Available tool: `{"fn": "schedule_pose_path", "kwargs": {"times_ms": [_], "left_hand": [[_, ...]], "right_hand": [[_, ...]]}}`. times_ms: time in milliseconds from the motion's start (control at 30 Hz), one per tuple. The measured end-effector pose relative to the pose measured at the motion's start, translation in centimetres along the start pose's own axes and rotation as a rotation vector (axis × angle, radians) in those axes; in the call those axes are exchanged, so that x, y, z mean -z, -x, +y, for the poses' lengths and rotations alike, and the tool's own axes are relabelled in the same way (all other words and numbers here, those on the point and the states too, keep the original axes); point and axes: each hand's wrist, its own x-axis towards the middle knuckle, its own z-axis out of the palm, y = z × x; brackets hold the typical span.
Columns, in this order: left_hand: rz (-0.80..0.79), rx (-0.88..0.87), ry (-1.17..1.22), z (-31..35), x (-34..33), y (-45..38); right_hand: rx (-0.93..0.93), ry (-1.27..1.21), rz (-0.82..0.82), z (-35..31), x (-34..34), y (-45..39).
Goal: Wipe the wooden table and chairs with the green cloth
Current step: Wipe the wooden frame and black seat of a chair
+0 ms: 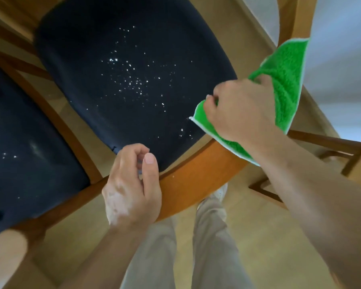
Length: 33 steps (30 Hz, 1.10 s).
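Note:
A wooden chair with a dark seat [121,65] stands below me, white crumbs scattered over the cushion. My left hand [131,184] lies on the chair's curved wooden back rail [198,174], fingers curled over its far edge. My right hand [240,109] grips the green cloth [286,80] at the seat's right edge. The cloth hangs over the right end of the rail, and part of it lifts up to the right. A second chair with a dark, crumb-speckled seat [19,155] stands at the left.
A pale wooden floor [258,236] lies beneath. My legs in beige trousers [208,243] stand just behind the rail. Other wooden furniture legs and bars [325,142] cross at the right, with more wood at the top left.

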Motion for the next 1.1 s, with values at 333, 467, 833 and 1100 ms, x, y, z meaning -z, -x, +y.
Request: {"fn": "schedule_pose_path", "kwargs": {"times_ms": [333,467,833,1100], "left_hand": [[-0.003,0.031,0.036,-0.2,0.2,0.2],[0.032,-0.018,0.048,-0.1,0.0,-0.1],[0.063,-0.021,0.1,-0.8,0.1,0.4],[-0.007,-0.101,0.009,-0.7,-0.2,0.4]], "right_hand": [[0.22,-0.233,0.035,-8.8,-2.8,10.0],[0.157,-0.178,0.117,-3.6,-2.1,6.0],[0.103,-0.201,-0.015,-9.7,-3.2,13.4],[-0.007,-0.16,0.113,0.3,-2.9,6.6]]}}
